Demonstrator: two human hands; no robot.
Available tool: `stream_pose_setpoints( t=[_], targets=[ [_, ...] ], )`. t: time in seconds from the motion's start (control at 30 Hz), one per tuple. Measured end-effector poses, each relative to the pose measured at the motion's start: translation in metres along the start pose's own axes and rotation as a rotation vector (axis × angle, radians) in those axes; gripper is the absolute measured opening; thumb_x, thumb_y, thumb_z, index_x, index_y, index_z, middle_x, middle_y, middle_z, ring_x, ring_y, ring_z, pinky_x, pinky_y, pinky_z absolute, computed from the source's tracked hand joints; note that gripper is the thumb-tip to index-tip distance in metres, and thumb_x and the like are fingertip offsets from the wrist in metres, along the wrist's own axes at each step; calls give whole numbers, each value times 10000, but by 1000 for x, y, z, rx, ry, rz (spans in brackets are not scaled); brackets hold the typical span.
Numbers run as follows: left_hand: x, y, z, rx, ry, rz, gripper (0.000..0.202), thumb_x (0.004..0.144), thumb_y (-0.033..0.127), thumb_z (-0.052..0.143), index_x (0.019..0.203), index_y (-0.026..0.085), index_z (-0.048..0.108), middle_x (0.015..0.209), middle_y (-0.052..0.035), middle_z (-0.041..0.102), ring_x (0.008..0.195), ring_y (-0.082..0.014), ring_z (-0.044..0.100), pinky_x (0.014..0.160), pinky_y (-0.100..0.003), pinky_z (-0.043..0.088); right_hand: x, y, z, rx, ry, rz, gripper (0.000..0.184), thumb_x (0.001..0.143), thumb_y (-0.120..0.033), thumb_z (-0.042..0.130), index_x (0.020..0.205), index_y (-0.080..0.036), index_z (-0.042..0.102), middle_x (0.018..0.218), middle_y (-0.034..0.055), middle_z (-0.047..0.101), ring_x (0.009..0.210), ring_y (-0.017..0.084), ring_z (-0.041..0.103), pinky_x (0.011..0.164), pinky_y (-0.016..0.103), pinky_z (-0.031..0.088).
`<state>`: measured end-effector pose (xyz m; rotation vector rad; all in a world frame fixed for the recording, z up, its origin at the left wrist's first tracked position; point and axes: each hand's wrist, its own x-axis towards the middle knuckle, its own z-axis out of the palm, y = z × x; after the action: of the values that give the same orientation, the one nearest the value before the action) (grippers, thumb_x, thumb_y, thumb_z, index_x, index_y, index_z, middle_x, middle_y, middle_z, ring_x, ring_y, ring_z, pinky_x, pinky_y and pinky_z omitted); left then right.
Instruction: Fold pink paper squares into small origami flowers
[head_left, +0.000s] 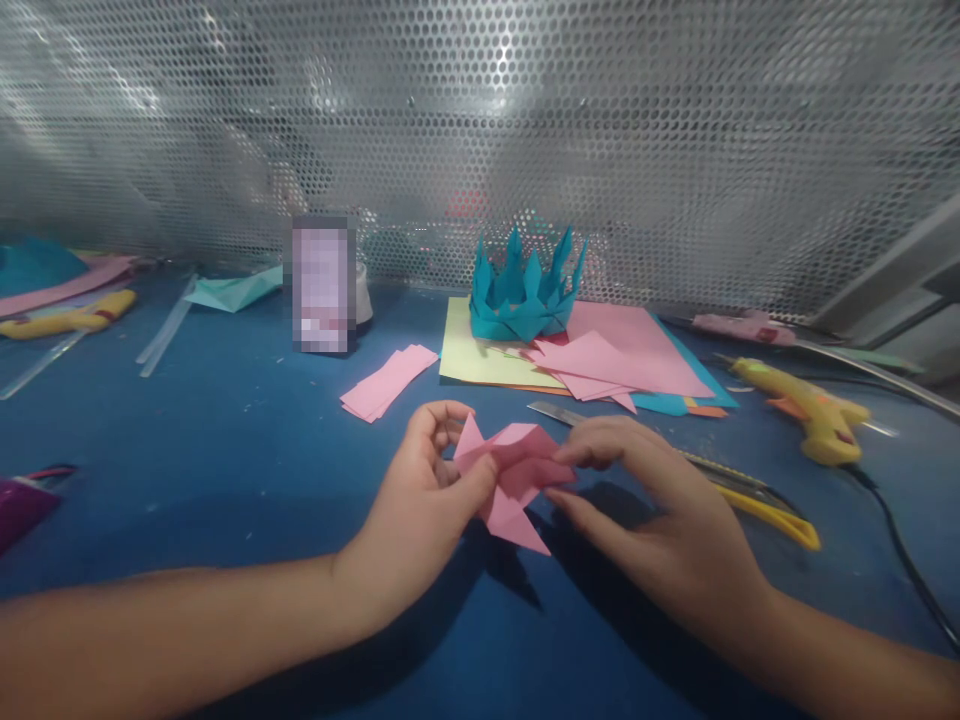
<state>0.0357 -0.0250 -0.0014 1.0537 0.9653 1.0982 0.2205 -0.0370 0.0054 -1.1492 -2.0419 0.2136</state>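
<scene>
Paper (517,460), one pink folded piece, is held above a blue table (300,500), one sharp point aimed down and right, another up and left, the long axis slanted between them. Its left side is gripped between the thumb and fingers of the left hand (431,490); its right end is pinched by the fingertips of the right hand (645,490). One yellow knife (776,518) is partly covered by the right hand. One yellow glue gun (806,405) is placed farther right, one stack of pink strips (390,383) farther left, their number unreadable. One teal crown (517,318) is set on stacked sheets (461,345), backed by one perforated metal panel (375,130).
</scene>
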Motion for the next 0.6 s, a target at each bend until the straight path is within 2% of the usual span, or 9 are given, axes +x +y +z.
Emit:
stream_pose_setpoints(
  t=[0.1,0.23,0.37,0.5,0.6],
  targets=[
    [0,0,0,-3,-17,-5,319,794,247,625,1005,234,386,870,49,451,564,-38,514,512,-183,444,1,-1,-1,-8,-2,-60,130,778,-104,603,784,-233,597,860,20,599,818,175,593,693,302,485],
    [0,1,1,-21,-29,-33,368,774,244,664,1017,230,388,882,46,463,592,-35,519,553,-184,459,0,-2,-2,-41,1,-94,126,783,-124,617,835,-236,641,842,26,596,788,167,595,653,285,497],
    [1,2,2,-67,-87,-83,473,727,206,717,1055,220,376,992,-9,540,754,-94,587,655,-222,491,0,-2,-4,-78,44,-131,101,784,-128,602,799,-222,634,796,29,585,749,164,588,618,275,497],
    [3,3,3,-81,-114,-101,393,762,167,677,1033,193,393,969,-32,599,866,-127,593,738,-237,482,0,-3,-5,-95,46,-181,105,785,-114,582,805,-209,620,793,32,594,740,166,575,621,286,486],
    [2,3,3,-87,-113,-114,378,764,152,674,1033,180,410,959,-37,615,890,-131,591,755,-234,482,3,-1,-6,-120,61,-217,50,798,-180,610,838,-201,632,795,37,612,733,176,568,641,311,474]
  ],
)
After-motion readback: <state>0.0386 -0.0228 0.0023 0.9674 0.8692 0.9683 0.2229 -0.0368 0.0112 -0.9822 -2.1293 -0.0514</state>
